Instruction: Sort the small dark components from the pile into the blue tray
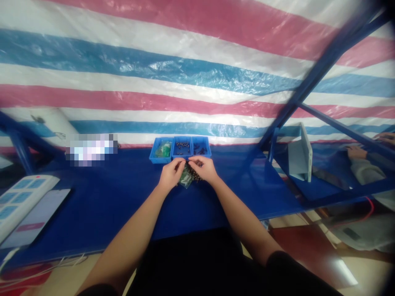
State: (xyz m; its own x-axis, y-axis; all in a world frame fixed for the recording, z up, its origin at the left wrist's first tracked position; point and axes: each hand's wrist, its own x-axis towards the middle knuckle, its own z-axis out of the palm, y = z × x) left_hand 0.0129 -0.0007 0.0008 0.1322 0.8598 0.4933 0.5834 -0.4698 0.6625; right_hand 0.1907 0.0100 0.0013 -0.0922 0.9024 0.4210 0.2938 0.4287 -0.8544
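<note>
My left hand (pixel 170 173) and my right hand (pixel 203 169) curl together at the middle of the blue tabletop (pixel 98 205). Their fingertips pinch at the top of a small clear plastic bag (pixel 186 177) with green contents. Small dark metal parts (pixel 196 176) lie against it, partly hidden by my right hand. Just beyond my fingers stand several joined blue plastic bins (pixel 182 148). The left bin holds a green bagged item (pixel 163 149), and the other two hold small dark parts (pixel 201 151).
A white power strip (pixel 24 201) and a phone or tablet (pixel 38 218) lie at the table's left. A striped tarp (pixel 185 78) hangs behind. Blue metal shelf bars (pixel 317 74) cross the right side, beyond which a co-worker's hand (pixel 356 153) rests near a grey board (pixel 300 154).
</note>
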